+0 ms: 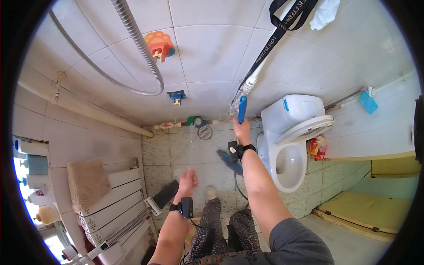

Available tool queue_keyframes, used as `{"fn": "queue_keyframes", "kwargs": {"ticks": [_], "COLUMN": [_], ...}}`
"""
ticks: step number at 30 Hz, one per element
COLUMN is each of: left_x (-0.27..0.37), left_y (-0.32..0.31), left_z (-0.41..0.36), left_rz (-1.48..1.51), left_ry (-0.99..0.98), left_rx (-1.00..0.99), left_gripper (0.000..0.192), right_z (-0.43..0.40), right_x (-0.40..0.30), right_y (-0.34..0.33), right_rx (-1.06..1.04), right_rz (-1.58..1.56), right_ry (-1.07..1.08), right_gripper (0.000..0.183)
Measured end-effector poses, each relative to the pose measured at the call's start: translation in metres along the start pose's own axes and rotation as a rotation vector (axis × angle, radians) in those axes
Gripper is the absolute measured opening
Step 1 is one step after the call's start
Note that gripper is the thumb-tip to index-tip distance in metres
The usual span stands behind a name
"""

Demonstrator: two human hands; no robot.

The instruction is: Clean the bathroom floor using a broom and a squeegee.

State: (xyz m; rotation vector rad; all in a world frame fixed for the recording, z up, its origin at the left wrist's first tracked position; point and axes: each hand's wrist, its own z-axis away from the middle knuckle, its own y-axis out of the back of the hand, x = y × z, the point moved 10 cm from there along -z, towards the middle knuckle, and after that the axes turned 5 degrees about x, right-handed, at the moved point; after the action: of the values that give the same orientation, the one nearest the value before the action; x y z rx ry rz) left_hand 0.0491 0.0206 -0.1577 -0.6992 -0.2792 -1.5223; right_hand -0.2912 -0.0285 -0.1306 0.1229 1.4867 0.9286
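My right hand (242,130) is closed around the lower part of a blue handle (242,109), which points up towards the wall. Below that wrist, a blue brush head with dark bristles (228,160) lies close to the tiled floor; my forearm hides part of it. My left hand (188,181) hangs over the floor with its fingers loosely curled, and I see nothing in it. Both wrists wear black strapped devices. Between the hands and the wall lie a round floor drain (204,132) and a water meter (197,122) on a pipe.
A white toilet (288,165) with raised lid stands at the right, a bin (317,147) beside it. On the left are a white drawer unit (116,198) with a tan towel (87,185) and a floor squeegee or mop (154,206). A shower hose (142,43) hangs above.
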Motion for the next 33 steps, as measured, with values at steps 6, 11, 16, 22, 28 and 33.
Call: {"fn": "queue_keyframes", "kwargs": {"ticks": [6,11,16,22,28,33], "left_x": [-0.031,-0.021,-0.001,0.028,0.052,0.047], "left_y": [0.028,0.030,0.003,-0.039,-0.141,-0.229], "left_z": [-0.008,0.013,0.032,0.078,0.159,0.233], "left_rz": [0.068,0.095,0.175,0.418,0.636,0.598], "left_ry": [0.043,0.021,-0.022,-0.024,0.068,0.125], "left_rx": [0.050,0.089,0.013,-0.045,-0.252,-0.434], "left_gripper": [0.030,0.029,0.028,0.026,0.023,0.024], "right_z": [0.072,0.154,0.192,0.244,0.257,0.281], "right_x": [0.013,0.057,0.057,0.016,0.014,-0.002], "right_y": [0.036,0.151,0.305,0.410,0.357,0.288], "right_rx": [0.014,0.021,0.163,0.212,-0.051,-0.358], "right_rz": [-0.109,-0.360,-0.528,-0.652,-0.313,-0.351], "right_ry": [0.201,0.047,-0.013,0.211,0.261,0.272], "right_gripper": [0.022,0.013,0.016,0.011,0.014,0.043]}}
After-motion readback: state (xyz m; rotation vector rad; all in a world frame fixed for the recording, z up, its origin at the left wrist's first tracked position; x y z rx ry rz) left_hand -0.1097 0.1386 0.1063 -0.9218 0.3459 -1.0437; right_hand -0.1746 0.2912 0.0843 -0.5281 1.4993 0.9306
